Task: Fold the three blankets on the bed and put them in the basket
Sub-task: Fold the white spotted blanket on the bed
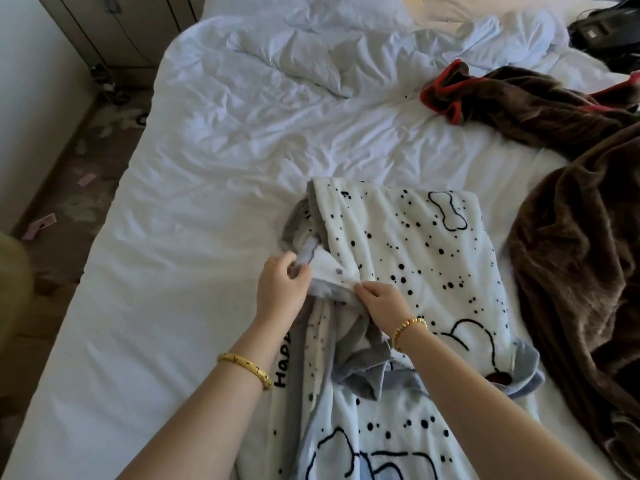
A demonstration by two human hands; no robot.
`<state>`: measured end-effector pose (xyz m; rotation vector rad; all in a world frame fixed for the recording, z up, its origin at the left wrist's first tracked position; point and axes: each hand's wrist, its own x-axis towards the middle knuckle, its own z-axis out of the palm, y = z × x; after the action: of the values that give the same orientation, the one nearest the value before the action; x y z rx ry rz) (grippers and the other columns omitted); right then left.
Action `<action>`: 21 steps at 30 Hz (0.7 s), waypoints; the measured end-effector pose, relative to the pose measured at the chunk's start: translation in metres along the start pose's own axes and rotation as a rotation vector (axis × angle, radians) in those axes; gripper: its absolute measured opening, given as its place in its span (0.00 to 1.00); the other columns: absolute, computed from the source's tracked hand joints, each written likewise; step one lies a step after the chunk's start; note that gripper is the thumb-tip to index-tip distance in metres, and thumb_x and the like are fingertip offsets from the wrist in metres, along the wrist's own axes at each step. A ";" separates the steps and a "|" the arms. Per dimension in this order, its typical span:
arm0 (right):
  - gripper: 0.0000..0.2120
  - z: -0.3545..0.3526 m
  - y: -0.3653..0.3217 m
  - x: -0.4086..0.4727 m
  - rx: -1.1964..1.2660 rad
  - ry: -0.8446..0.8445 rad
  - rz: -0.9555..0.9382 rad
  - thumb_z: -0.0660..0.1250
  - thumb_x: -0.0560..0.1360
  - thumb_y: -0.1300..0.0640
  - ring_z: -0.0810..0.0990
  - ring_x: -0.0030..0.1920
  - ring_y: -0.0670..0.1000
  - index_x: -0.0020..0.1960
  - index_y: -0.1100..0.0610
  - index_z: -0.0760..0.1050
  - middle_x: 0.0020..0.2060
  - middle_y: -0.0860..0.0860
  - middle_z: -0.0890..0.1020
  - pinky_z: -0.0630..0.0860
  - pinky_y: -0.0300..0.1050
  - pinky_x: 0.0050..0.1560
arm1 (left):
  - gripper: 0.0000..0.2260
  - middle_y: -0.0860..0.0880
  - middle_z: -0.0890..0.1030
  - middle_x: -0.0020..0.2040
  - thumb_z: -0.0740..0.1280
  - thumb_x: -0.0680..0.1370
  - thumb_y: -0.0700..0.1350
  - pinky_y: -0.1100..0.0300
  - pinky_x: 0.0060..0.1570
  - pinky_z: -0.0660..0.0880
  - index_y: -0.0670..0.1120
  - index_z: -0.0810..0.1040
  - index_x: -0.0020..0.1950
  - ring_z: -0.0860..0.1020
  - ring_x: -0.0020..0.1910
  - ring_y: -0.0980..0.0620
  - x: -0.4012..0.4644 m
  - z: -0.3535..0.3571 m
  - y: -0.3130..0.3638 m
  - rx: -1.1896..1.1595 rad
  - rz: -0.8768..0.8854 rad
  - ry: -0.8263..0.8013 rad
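Two hands work one white spotted blanket [408, 244], partly folded on the bed [194, 209] near its foot, with its near end hanging toward the viewer. Left hand [282, 280]: grip closed, fingers pinching a grey-edged corner of that blanket. Right hand [379, 299]: grip closed, pinching a fold of the same blanket just beside the left. Brown blanket [575, 258] lies unfolded along the right of the bed; red-trimmed brown blanket [512, 98] lies crumpled beyond it. White duvet [311, 50] is bunched at the head.

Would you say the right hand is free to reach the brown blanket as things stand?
Probably not yet: the right hand pinches the spotted blanket. The brown blanket lies uncovered on that side.
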<state>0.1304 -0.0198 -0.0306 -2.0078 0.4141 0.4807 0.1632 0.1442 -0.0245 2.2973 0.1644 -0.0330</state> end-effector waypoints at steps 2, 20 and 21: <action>0.17 0.003 -0.007 -0.002 0.017 -0.010 0.022 0.56 0.80 0.49 0.75 0.41 0.51 0.52 0.61 0.76 0.40 0.55 0.78 0.75 0.51 0.53 | 0.16 0.51 0.61 0.28 0.61 0.74 0.40 0.67 0.25 0.61 0.48 0.58 0.30 0.60 0.27 0.54 0.002 -0.004 0.010 -0.147 -0.030 0.077; 0.18 -0.018 -0.010 -0.032 0.223 0.121 0.103 0.63 0.75 0.44 0.66 0.28 0.51 0.40 0.59 0.75 0.28 0.53 0.69 0.63 0.40 0.28 | 0.09 0.48 0.77 0.42 0.64 0.76 0.49 0.62 0.32 0.70 0.45 0.73 0.51 0.75 0.37 0.51 -0.035 -0.013 0.000 -0.035 -0.373 -0.287; 0.21 -0.024 -0.018 -0.031 0.275 0.189 0.060 0.64 0.74 0.44 0.66 0.28 0.52 0.41 0.63 0.76 0.28 0.55 0.68 0.61 0.41 0.27 | 0.08 0.49 0.77 0.43 0.65 0.76 0.47 0.64 0.32 0.72 0.46 0.74 0.52 0.75 0.38 0.53 -0.045 -0.012 0.002 -0.043 -0.363 -0.491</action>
<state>0.1157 -0.0302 0.0089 -1.7820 0.6244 0.2553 0.1190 0.1467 -0.0115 2.1185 0.3176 -0.7612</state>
